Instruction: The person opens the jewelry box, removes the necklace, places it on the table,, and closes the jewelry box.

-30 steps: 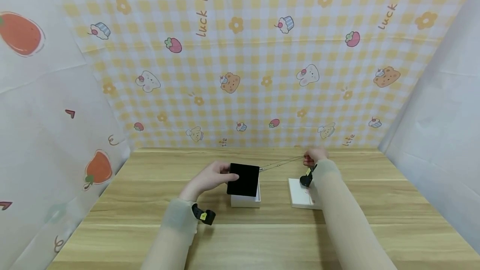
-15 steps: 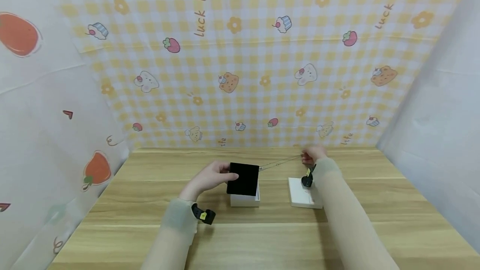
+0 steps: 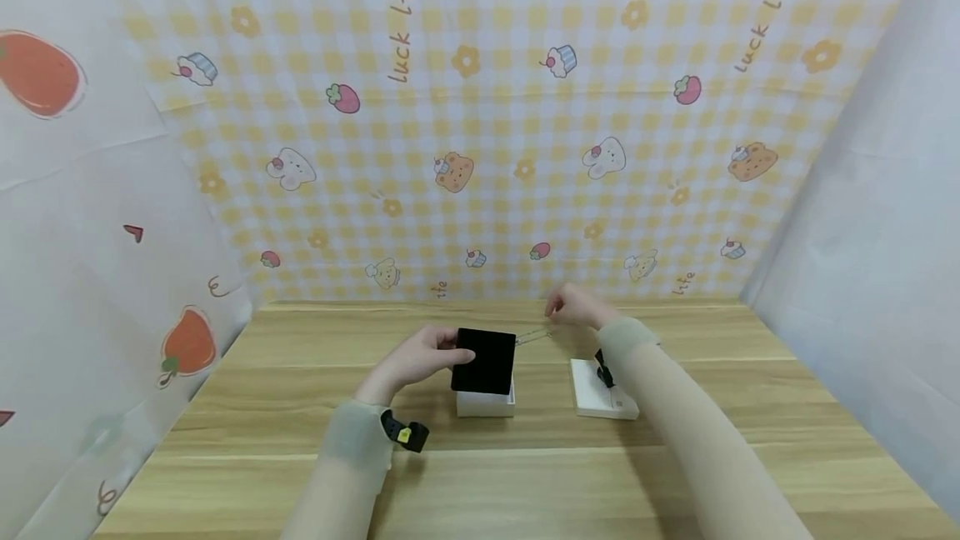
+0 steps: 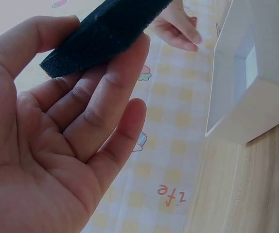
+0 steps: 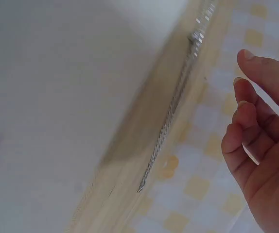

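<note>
My left hand (image 3: 411,359) pinches a black square foam pad (image 3: 487,363) between thumb and fingers, tilted over a white box (image 3: 486,406). The left wrist view shows the pad's rough edge (image 4: 100,39) and the open box (image 4: 273,97) beside it. A thin silver chain necklace (image 3: 534,337) stretches from the pad's right edge onto the table. Just behind its far end is my right hand (image 3: 579,307). In the right wrist view the necklace (image 5: 165,124) lies apart from the right hand (image 5: 266,131), whose fingers are loosely bent with nothing between them.
A flat white box lid (image 3: 598,397) with a small print lies on the wooden table (image 3: 487,482), partly under my right forearm. A patterned yellow-checked cloth (image 3: 420,123) rises behind the table's back edge. White cloths hang at both sides.
My right hand has let go of the necklace and moved left toward the pad. The necklace, earlier pulled out to the right, now slackens onto the table. The left hand keeps its hold.
</note>
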